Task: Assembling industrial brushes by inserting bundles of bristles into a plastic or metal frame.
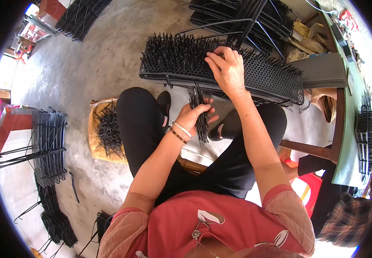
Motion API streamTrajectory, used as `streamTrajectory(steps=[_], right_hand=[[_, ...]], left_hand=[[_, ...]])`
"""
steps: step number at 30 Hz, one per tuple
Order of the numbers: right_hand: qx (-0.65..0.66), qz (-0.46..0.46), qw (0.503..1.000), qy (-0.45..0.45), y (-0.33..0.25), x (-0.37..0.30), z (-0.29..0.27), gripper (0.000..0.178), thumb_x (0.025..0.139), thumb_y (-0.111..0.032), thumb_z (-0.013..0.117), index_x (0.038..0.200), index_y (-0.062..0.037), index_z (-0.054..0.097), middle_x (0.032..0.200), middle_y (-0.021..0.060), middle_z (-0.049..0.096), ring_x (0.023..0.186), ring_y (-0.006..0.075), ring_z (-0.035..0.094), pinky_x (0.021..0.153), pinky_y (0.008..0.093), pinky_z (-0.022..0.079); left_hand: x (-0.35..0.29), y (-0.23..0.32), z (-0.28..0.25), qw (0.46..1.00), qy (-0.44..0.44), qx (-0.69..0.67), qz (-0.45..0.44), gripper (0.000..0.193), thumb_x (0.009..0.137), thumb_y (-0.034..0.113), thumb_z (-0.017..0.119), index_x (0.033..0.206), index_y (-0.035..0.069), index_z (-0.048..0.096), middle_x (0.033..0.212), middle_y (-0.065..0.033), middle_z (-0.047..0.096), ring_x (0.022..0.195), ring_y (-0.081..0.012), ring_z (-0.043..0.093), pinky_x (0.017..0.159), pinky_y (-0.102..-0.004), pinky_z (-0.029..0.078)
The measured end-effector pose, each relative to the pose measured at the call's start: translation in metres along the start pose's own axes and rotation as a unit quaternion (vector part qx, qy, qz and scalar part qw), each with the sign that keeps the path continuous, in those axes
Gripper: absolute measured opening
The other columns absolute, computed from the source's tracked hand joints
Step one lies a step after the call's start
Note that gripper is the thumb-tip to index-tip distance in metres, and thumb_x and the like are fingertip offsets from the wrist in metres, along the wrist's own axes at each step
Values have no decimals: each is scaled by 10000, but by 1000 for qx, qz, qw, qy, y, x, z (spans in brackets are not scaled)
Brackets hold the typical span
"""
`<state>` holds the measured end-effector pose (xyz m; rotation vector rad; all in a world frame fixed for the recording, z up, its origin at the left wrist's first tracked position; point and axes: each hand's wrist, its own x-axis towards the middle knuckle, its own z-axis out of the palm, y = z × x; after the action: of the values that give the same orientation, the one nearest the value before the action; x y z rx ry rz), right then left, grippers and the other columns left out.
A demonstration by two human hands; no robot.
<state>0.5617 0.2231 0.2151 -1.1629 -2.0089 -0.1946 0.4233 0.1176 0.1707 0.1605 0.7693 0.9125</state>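
Across my knees lies a long black perforated metal rack (259, 73). Thin black sticks (173, 49) stand densely upright in its left part, while bare holes show toward the right. My right hand (228, 71) is over the rack where the dense sticks end, its fingers bent and drawn together. What its fingertips pinch is too small to make out against the black. Below the rack's front edge, my left hand (191, 117) grips a loose bundle of black sticks (202, 124), thumb across it and the other fingers behind.
On the floor left of my legs, a yellow sack (96, 148) bears a heap of black sticks (110, 129). Black racks (48, 146) stand stacked at the left; others (216, 17) lie ahead. At right are a green-topped table (347, 146) and a person in plaid (345, 219).
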Motion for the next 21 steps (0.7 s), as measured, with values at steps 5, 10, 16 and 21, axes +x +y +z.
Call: streamTrajectory(steps=[5,10,16,21], right_hand=[[164,76,983,6,-2,1,-15,161,794,-147,704,914,-41,694,880,76,603,748,192,583,663,306,457],[358,267,849,-283,-7,-17,-37,172,816,-169,697,867,-4,696,749,74,653,675,111,597,607,244,476],[495,376,751,-223,3,-14,-45,147,872,-121,622,927,12,657,820,57,667,707,94,596,653,216,459],[435,344,832,13,20,-5,-39,167,902,-137,609,959,16,638,844,52,664,717,86,609,676,209,476]], left_hand=[[-2,4,2,999,-23,8,37,226,856,34,592,1078,-2,579,928,-61,612,839,-174,609,807,-436,555],[-6,7,-2,995,-51,-2,84,216,863,38,593,1077,16,577,979,-61,603,868,-173,607,802,-432,560],[-7,6,4,996,-45,-7,75,208,876,56,580,1081,24,574,944,-51,587,853,-163,602,786,-413,566],[-7,5,3,993,-49,104,12,268,875,140,593,1115,28,558,800,-26,535,652,-126,548,529,-277,489]])
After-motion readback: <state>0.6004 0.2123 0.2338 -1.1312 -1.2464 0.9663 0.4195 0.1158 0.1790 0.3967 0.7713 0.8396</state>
